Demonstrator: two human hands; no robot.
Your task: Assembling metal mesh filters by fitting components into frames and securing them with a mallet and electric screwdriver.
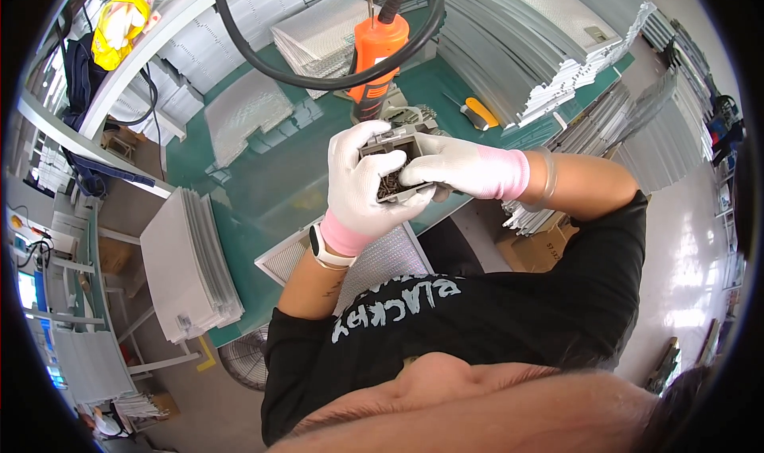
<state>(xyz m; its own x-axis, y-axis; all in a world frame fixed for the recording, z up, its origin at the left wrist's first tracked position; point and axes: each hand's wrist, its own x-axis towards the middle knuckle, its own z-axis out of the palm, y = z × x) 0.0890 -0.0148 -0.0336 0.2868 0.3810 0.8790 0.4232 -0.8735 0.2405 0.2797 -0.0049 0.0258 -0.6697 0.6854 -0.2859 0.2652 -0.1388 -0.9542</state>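
Nearest the camera, the flat rectangular metal mesh panel with a pale frame (374,264) lies at the table's front edge, partly under the left forearm. Above it, both hands in white knit gloves with pink cuffs meet over the green table (263,174). The left hand (362,184) is closed around the side and underside of a small grey open-topped plastic box (395,160), its fingers curled up over the near wall. The right hand (454,169) comes in from the right, its fingers curled shut on the box's right wall, fingertips reaching toward the small dark screws (389,184) heaped inside. The box is held in the air, tilted toward the person, between the two hands. Just beyond it, an orange power screwdriver with a thick black cable (376,51) hangs upright over the table. Farther back and to the sides stand stacks of grey mesh panels (549,47).
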